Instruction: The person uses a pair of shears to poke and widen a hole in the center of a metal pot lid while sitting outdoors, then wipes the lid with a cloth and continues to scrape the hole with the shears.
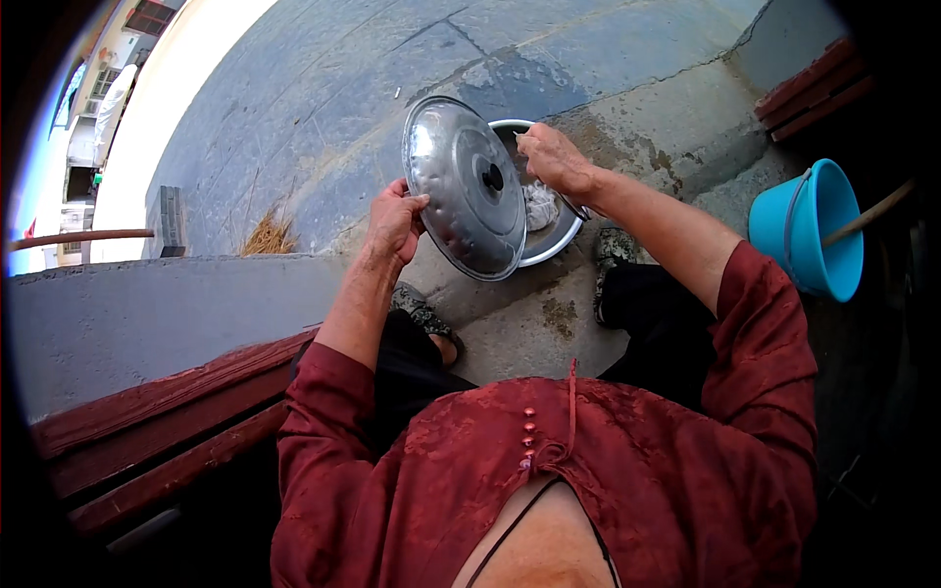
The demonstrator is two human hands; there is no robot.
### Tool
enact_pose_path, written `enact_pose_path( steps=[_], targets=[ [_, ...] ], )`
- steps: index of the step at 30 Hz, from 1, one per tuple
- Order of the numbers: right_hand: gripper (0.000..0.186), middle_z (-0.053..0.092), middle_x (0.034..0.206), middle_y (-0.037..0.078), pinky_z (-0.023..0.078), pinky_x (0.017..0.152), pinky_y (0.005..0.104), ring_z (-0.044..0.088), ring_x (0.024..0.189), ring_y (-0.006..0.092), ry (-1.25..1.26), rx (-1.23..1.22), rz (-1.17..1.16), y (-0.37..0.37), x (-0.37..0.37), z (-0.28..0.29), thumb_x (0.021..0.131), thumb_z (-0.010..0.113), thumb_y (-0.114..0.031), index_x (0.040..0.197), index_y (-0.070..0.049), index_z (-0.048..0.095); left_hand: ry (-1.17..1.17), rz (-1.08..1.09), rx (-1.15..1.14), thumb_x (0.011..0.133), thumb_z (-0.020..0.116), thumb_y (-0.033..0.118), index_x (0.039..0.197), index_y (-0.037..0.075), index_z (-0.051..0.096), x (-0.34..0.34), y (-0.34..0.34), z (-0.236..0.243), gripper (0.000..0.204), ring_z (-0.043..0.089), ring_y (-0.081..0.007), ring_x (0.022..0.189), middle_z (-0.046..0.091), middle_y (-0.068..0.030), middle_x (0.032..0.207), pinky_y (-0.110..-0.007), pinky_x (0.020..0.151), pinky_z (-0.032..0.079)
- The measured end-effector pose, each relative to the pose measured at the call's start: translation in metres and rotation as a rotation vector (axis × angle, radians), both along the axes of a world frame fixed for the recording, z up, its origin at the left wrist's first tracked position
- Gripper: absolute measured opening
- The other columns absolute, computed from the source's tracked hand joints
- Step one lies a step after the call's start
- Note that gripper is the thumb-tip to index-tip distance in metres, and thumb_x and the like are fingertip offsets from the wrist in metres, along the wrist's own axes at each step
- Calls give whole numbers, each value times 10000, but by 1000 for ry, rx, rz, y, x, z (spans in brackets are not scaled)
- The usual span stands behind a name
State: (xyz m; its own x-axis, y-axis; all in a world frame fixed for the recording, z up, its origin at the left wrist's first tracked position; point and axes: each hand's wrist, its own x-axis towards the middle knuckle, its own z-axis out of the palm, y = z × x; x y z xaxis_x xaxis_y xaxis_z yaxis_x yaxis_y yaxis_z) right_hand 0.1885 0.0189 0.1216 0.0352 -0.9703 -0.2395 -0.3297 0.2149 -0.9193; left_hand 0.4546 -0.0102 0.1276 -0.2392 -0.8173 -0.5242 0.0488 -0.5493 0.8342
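head view, looking straight down past a dark red tunic [588, 470] with a row of small buttons, both sleeves reaching forward. black trousers [657, 314] below that, patterned sandals [423, 316] planted apart on the stained concrete step [529, 333], likely a crouch or a low seat facing the work. off to the left, a red wooden bench [167, 431] against a grey ledge. off to the right, a blue bucket [809, 230] with a stick leaning in it, well apart from the hands.

further out, left hand [395, 220] clenched on the rim of a round metal lid [466, 186], thumb over the edge, fingers hidden behind. lid held up on edge, tilted, domed top with its black knob [493, 177] facing the camera, probably gripped by the rim so the whole surface stays free. right hand [554, 157] raised at the lid's upper right edge, fingers curled, seemingly pinched on something small and pale; cannot tell what it is, nor whether it touches the lid. directly behind and below the lid, a steel bowl [559, 235] on the ground between the feet, partly hidden, with a greyish wad [539, 204] inside, maybe cloth or scrubber, and perhaps water. lid kept over the bowl, likely so drips fall into it.

beyond, cracked grey pavement [343, 88] with a damp patch, a tuft of dry straw [267, 235] by the ledge, sunlit buildings at the far left rim.
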Motion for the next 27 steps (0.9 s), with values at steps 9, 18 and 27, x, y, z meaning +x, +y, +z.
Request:
enact_pose_path(
  steps=[9,18,27],
  targets=[
    [194,547,720,12,437,500,289,496,591,120,-1109,480,-270,-48,16,-1,988,491,-225,1036,-48,553,-97,15,-8,868,556,-70,1208,-11,552,-1,6,6,346,660,-152,852,669,-83,1048,-288,762,564],
    [202,646,716,127,487,563,408,650,642,301,199,-388,320,-34,26,-24,978,530,-201,1127,-66,536,-232,14,-148,890,634,23,1122,-26,551,-15,14,5,251,630,-105,843,654,-53,995,-236,752,530],
    [115,665,750,145,516,578,426,683,694,320,337,-577,453,-35,10,23,854,612,-103,963,-66,615,-390,-155,-293,897,648,30,1187,3,516,-42,18,1,319,608,-106,926,632,-66,1063,-260,818,518]
  ],
)
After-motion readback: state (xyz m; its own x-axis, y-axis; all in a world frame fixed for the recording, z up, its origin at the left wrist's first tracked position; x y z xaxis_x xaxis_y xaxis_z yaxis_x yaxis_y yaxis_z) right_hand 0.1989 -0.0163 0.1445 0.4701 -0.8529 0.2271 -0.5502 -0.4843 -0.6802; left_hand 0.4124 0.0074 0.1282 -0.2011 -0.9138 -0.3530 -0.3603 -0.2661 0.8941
